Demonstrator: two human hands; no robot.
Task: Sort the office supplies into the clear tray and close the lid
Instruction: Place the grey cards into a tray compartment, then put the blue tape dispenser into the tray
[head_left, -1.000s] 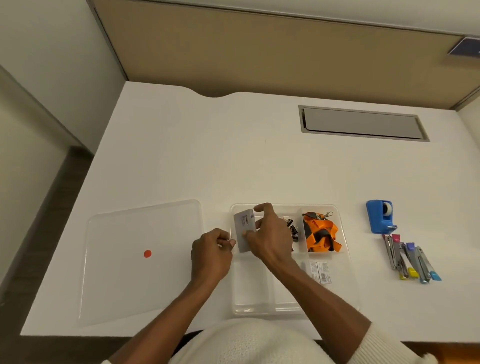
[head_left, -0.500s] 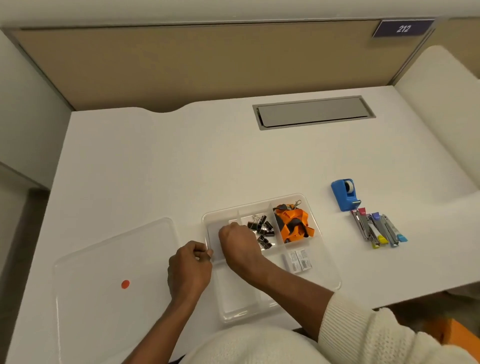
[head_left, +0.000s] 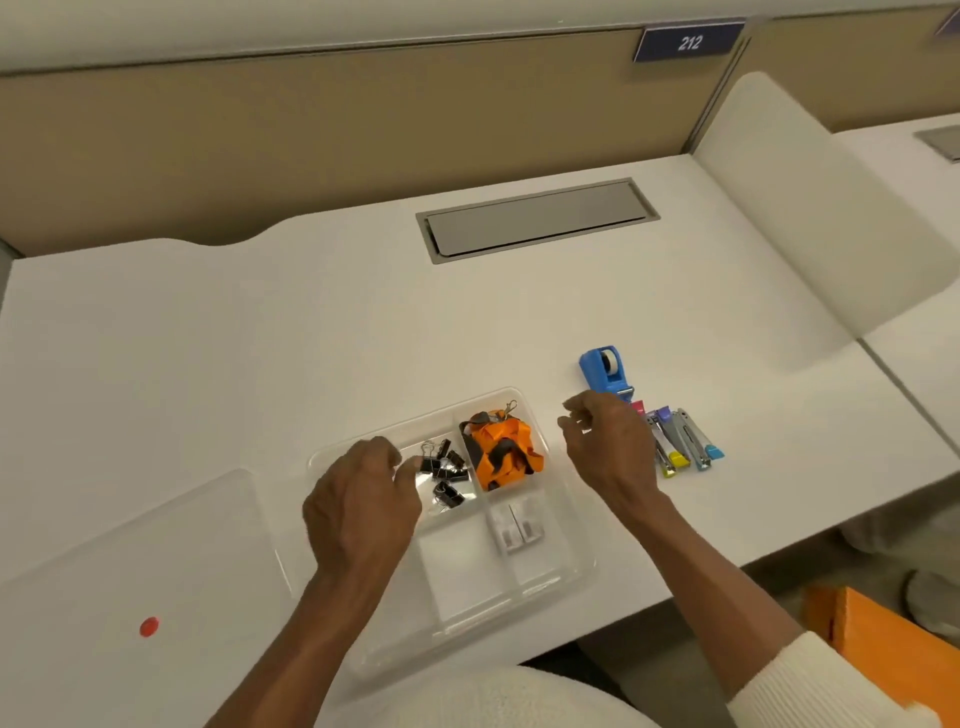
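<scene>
Straight ahead on my feed, a white desk (head_left: 260, 353) runs up against a tan partition wall (head_left: 311, 130), with a grey cable hatch (head_left: 537, 218) set into the desktop and a blue number plate reading 212 (head_left: 688, 42) up on the divider. A second white desk surface (head_left: 893, 156) continues off to the right beyond a rounded white panel. The clear tray (head_left: 582, 566) sits at the near edge of the desk, in front of the person; its far middle compartment holds black binder clips (head_left: 447, 470), its far right compartment an orange lanyard (head_left: 506, 452), and two small white boxes (head_left: 517, 527) lie in the compartment just nearer. The clear lid (head_left: 130, 561), marked with a red dot (head_left: 149, 626), lies flat on the desk to the left of the tray, apart from it. To the right of the tray stand a blue tape dispenser (head_left: 605, 370) and, just nearer, a row of small staplers (head_left: 680, 441) with coloured ends. The left hand (head_left: 358, 504) hangs over the tray's left side, fingers (head_left: 389, 457) loosely curled and close together beside the binder clips; I cannot tell whether they grip anything. The right hand (head_left: 608, 447) is between the tray and the staplers, its fingers (head_left: 569, 423) slack and partly spread, with nothing in them, and the knuckles cover the nearest end of the stapler row.
</scene>
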